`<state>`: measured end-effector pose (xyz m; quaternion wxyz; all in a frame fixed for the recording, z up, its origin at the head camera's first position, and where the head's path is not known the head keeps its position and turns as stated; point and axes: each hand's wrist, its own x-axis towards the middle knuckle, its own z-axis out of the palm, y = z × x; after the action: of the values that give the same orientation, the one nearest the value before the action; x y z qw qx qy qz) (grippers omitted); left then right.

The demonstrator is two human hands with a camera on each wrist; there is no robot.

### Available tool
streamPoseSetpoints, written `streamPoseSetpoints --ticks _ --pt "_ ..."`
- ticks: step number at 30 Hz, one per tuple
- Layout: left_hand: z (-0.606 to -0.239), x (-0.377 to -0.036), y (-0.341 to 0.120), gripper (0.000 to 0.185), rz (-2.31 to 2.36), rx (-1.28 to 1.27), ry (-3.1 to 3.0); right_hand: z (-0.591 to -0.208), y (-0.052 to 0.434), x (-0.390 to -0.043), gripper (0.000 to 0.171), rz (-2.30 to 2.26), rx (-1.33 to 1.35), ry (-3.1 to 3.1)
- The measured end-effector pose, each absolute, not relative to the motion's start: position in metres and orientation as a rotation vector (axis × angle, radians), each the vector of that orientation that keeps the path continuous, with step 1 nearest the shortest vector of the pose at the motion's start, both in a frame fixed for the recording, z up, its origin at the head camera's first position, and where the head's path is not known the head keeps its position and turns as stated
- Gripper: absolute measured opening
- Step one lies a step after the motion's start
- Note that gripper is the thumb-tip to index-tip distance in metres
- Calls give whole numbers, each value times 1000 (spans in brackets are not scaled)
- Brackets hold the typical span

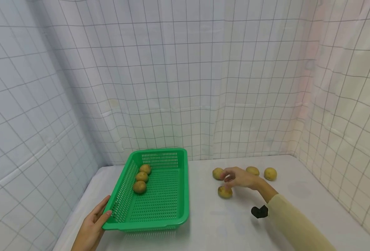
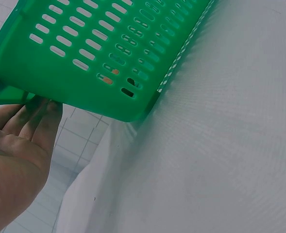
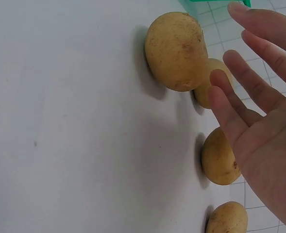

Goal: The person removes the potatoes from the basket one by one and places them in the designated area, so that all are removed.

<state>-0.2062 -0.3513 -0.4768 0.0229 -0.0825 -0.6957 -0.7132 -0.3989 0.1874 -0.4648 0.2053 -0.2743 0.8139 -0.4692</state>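
Observation:
A green plastic basket [image 1: 155, 223] with slotted walls stands left of centre. Three potatoes [image 1: 140, 187] lie in a row along its left side. At the basket's near left corner my left hand [image 1: 92, 223] grips the rim, thumb above and fingers below; the left wrist view shows those fingers under the lip. My right hand [image 1: 242, 178] hovers over a potato [image 1: 225, 192] on the table, its fingers spread and slightly bent, holding nothing. Just behind the fingertips is another potato [image 1: 217, 173]. In the right wrist view the nearest potato [image 3: 176, 51] sits apart from the palm.
Two more potatoes, one [image 1: 252, 170] behind the right wrist and one [image 1: 270, 174] farther right, rest on the white table [image 1: 213, 223]. A grid-patterned white curtain [image 1: 200, 80] encloses the back and sides. A black strap piece [image 1: 259, 211] hangs by the right sleeve.

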Motion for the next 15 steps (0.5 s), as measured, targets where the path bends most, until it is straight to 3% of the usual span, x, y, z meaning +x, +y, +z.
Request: streamPoseSetpoints --ticks 15 --pt "-476 -206 -351 71 -2216 -223 -2152 -444 179 -399 41 -1243 -877 2305"
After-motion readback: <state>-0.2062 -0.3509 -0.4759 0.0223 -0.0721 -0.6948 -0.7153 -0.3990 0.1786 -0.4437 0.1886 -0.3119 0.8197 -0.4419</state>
